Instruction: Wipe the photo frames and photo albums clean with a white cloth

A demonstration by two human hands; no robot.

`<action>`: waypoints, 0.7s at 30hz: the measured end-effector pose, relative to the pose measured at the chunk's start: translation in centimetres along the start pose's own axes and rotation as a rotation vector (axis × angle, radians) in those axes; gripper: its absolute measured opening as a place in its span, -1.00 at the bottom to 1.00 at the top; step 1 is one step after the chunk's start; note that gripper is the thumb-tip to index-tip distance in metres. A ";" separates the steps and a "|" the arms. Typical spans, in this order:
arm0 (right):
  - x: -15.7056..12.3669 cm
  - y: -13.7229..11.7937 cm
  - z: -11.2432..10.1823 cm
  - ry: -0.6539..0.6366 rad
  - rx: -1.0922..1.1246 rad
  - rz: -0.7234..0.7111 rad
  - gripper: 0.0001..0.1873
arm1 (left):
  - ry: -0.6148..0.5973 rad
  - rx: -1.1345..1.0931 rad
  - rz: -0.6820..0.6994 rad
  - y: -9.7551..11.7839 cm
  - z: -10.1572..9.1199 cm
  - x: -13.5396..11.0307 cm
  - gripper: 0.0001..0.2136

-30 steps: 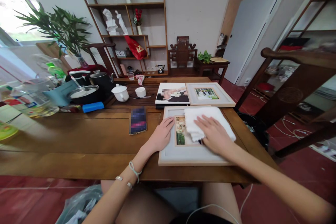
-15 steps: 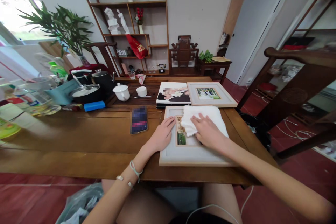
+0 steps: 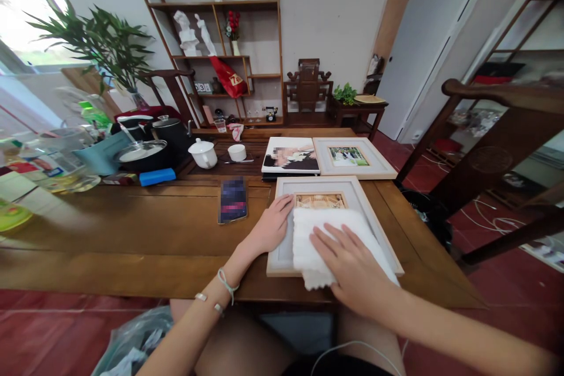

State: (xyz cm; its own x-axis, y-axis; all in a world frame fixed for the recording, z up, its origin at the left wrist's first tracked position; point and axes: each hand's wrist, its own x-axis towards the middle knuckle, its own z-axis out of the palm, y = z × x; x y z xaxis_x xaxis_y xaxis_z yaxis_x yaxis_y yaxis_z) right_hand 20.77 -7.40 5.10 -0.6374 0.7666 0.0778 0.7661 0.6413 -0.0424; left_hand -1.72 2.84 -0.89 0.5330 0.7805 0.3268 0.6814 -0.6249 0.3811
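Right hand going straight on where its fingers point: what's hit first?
Past the white cloth under the right hand, likely the left hand on the picture frame; depth is unclear, so it might narrowly miss.

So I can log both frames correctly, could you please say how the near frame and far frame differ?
The near frame is partly covered by a white cloth; the far frame is uncovered. The left hand rests on the near frame, while no hand touches the far frame. Both look rectangular, with pale wooden borders.
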 end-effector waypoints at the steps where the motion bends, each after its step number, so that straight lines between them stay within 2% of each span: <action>1: 0.9 1.1 0.4 0.016 -0.014 0.036 -0.22 | 0.001 -0.004 0.000 0.1 0.0 0.0 -0.47; 7: 6.9 8.1 1.1 0.169 -0.025 0.211 -0.31 | 0.033 -0.040 0.014 0.1 -0.1 -0.1 -0.46; 11: 9.9 9.7 0.6 0.234 0.005 0.308 -0.32 | 0.019 -0.044 0.001 0.0 -0.1 -0.2 -0.44; 15: 9.7 8.0 0.8 0.147 -0.045 0.232 -0.34 | 0.003 -0.031 -0.020 0.1 0.0 0.0 -0.45; 18: 7.3 5.2 0.7 0.062 -0.061 0.162 -0.35 | 0.008 -0.028 -0.013 0.2 0.0 0.0 -0.46; 21: 3.9 1.9 -0.5 -0.046 -0.013 0.083 -0.37 | 0.018 -0.035 -0.011 0.2 0.1 0.0 -0.47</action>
State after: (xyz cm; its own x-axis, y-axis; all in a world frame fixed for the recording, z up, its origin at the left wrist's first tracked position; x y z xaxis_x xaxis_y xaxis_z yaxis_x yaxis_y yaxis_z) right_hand 19.81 -3.23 5.86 -0.5746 0.8179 0.0289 0.8172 0.5753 -0.0335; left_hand -1.55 2.75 -0.86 0.5159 0.7871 0.3380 0.6692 -0.6166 0.4146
